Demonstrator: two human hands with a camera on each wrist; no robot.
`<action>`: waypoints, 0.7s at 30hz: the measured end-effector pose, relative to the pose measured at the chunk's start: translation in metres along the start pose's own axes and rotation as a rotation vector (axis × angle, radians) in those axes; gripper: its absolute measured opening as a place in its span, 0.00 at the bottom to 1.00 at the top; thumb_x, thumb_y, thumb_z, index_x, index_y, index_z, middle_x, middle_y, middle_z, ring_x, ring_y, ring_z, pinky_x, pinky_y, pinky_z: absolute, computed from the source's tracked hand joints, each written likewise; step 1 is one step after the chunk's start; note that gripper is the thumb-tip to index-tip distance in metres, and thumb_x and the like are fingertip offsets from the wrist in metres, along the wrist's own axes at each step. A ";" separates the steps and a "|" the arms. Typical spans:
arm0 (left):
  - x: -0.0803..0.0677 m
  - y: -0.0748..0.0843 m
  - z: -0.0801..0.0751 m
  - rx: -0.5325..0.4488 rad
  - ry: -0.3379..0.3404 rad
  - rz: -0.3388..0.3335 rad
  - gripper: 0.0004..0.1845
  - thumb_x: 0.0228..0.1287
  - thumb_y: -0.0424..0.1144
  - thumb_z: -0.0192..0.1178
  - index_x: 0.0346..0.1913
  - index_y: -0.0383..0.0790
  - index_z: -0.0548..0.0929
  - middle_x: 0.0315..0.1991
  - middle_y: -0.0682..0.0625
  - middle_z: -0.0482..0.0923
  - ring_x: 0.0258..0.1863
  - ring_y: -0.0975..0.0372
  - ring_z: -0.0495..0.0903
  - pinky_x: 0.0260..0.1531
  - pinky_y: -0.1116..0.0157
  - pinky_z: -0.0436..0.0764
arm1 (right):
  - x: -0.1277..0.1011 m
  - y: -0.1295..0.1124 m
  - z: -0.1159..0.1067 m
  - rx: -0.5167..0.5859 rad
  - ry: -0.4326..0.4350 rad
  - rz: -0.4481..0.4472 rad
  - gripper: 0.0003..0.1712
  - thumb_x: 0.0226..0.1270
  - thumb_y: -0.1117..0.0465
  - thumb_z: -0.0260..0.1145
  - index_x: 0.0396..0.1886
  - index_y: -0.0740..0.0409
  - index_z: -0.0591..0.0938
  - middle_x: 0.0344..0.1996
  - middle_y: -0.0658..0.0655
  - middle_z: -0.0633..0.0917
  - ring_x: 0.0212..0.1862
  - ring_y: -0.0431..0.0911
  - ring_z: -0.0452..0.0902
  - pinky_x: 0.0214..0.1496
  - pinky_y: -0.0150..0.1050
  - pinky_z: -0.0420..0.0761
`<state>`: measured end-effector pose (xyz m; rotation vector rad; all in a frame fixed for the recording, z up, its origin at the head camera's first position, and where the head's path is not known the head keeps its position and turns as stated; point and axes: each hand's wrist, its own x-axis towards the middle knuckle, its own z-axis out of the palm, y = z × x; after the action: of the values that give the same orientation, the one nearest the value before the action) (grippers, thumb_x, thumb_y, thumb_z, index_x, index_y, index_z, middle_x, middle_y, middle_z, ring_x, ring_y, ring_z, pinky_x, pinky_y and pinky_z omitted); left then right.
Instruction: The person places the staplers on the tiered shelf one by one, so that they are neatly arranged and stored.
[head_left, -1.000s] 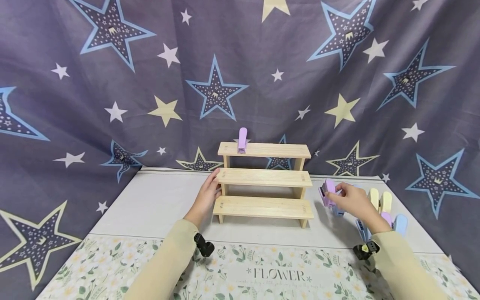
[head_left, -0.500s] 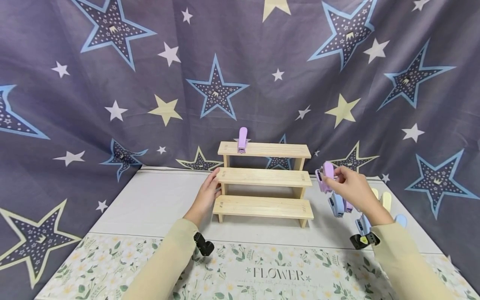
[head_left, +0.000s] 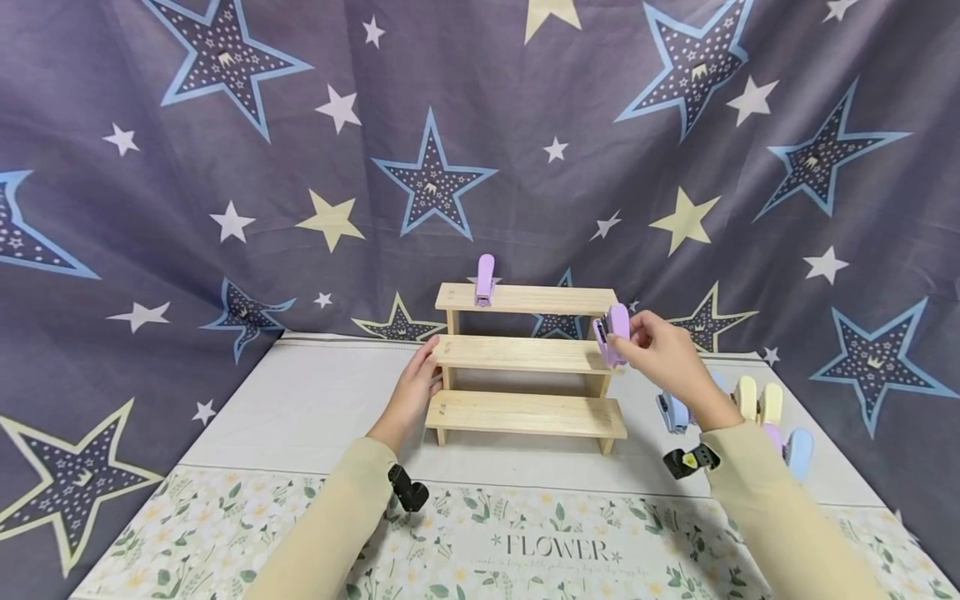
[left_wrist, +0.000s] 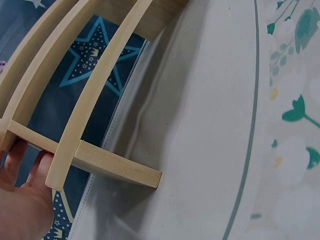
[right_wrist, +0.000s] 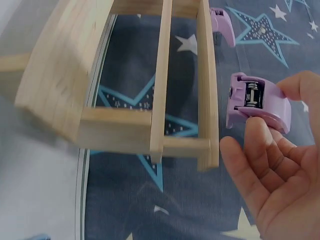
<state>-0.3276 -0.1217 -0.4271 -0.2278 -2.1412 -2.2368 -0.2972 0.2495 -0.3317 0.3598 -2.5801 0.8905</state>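
A three-step wooden display stand (head_left: 525, 354) stands upright on the table. On its left side, my left hand (head_left: 411, 387) grips the end of the middle step; in the left wrist view those fingers (left_wrist: 40, 172) reach behind the side piece. My right hand (head_left: 667, 354) pinches a purple stapler (right_wrist: 267, 102) between thumb and fingers, raised near the right end of the upper steps. Its spring slot shows in the right wrist view. Another purple stapler (head_left: 485, 282) stands on the left part of the top step.
Several more staplers are grouped at the right of the table, among them a blue one (head_left: 673, 412), a cream one (head_left: 771, 404) and another blue one (head_left: 799, 454). A star-patterned curtain (head_left: 300, 167) hangs behind. A flower-print cloth (head_left: 555, 517) covers the front.
My right hand has lifted the purple stapler from beside the others and carried it up and left to the stand. My left hand stays in place.
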 end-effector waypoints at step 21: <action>0.000 -0.001 0.001 0.013 0.010 0.014 0.26 0.84 0.39 0.36 0.79 0.42 0.56 0.76 0.35 0.54 0.71 0.39 0.61 0.71 0.48 0.64 | 0.057 -0.041 0.049 0.109 0.021 -0.040 0.18 0.67 0.49 0.68 0.40 0.60 0.78 0.28 0.53 0.79 0.30 0.47 0.73 0.32 0.39 0.74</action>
<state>-0.3276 -0.1203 -0.4279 -0.2309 -2.1412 -2.2116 -0.3465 0.1810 -0.3202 0.4291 -2.5027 1.0178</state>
